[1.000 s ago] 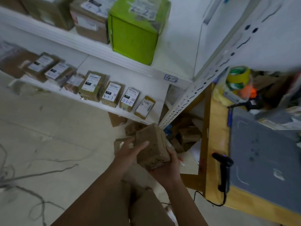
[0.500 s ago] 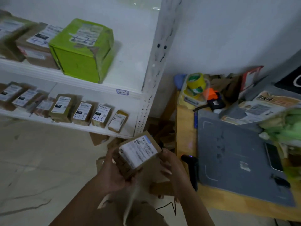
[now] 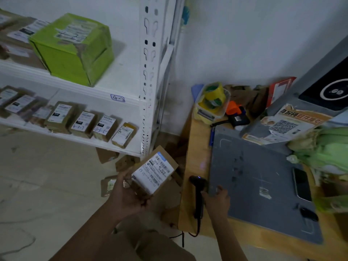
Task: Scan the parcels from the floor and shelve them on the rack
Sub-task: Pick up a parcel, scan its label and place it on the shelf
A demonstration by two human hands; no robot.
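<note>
Low at centre, pale floor (image 3: 47, 185) spreads leftward. The left hand (image 3: 128, 196) grips a small brown cardboard parcel (image 3: 154, 174), white barcode label up, beside the wooden desk (image 3: 194, 147). The right hand (image 3: 216, 201) touches a black handheld scanner (image 3: 197, 187); its grip is unclear.

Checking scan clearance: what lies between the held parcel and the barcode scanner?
Only a shadowed floor gap and the wooden table's edge, per the head view.

The parcel (image 3: 154, 173), plain side up a second ago and gripped from both sides, now shows its white label and sits in the left hand (image 3: 128, 196) alone. The right hand (image 3: 216, 199) has let go and reached across to the wooden table (image 3: 195, 147), arriving just beside the handle of the black scanner (image 3: 197, 194).
</note>
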